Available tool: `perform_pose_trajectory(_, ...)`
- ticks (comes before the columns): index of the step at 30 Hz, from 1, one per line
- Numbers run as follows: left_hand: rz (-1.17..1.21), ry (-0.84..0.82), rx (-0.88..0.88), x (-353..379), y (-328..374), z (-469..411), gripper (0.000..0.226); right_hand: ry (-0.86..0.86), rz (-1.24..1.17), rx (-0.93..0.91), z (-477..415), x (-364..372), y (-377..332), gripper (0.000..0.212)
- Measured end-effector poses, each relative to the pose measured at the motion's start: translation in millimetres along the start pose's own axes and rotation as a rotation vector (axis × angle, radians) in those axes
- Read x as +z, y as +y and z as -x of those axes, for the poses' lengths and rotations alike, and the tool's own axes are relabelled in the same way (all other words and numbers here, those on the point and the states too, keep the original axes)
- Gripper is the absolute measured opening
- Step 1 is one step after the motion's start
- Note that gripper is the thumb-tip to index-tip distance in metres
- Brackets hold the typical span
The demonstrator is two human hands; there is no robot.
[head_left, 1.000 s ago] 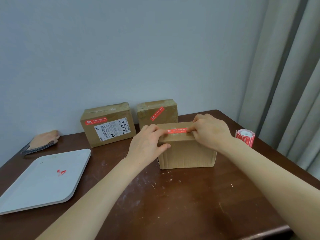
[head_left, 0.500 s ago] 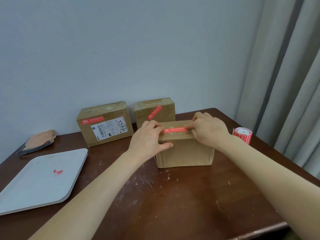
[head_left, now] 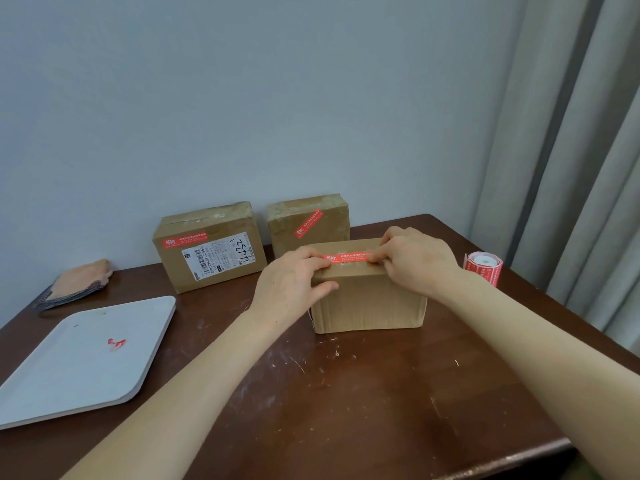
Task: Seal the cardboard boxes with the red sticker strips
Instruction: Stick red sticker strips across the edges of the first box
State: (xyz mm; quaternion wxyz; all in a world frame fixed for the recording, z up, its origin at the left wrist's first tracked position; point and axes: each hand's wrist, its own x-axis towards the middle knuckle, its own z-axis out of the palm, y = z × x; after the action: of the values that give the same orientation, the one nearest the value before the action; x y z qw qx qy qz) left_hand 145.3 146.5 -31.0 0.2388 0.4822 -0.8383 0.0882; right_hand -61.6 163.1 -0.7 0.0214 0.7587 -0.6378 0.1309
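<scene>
Here, left hand [head_left: 291,282] grips box [head_left: 370,303], right hand [head_left: 415,261] pinches red strip [head_left: 348,257] — print illegible.

Bare left hand [head_left: 291,285], bare right hand [head_left: 419,261] — slim forearms bare all the way down.

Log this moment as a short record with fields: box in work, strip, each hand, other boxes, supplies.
box in work: front box, on the table
strip: red strip across its top
left: left hand grips the box's top left corner, fingers on the strip's end
right: right hand pinches the strip's other end
other boxes: labelled box and small box behind, each with a red sticker
supplies: sticker roll to the box's right
</scene>
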Motion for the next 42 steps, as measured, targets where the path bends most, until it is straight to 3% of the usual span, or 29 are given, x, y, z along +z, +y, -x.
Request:
perform_pose_trajectory(6,0.023,0.001,-0.052,2,3,0,0.042,-0.021,-0.031,0.018,-1,-1,-2,0.037)
perform_pose_trajectory(12,-0.054,-0.056,-0.074,5,7,-7,0.066,-0.023,0.009,0.033,-6,-1,-2,0.039)
perform_pose_trajectory(29,0.054,0.024,-0.044,5,2,0,0.043,0.006,0.013,0.018,0,2,-3,0.038)
perform_pose_trajectory(37,0.082,0.020,-0.059,7,2,2,0.047,0.014,-0.034,0.037,0,2,-2,0.039)
perform_pose_trajectory(42,0.055,0.012,-0.066,7,3,2,0.060,0.086,-0.062,0.059,3,3,6,0.038)
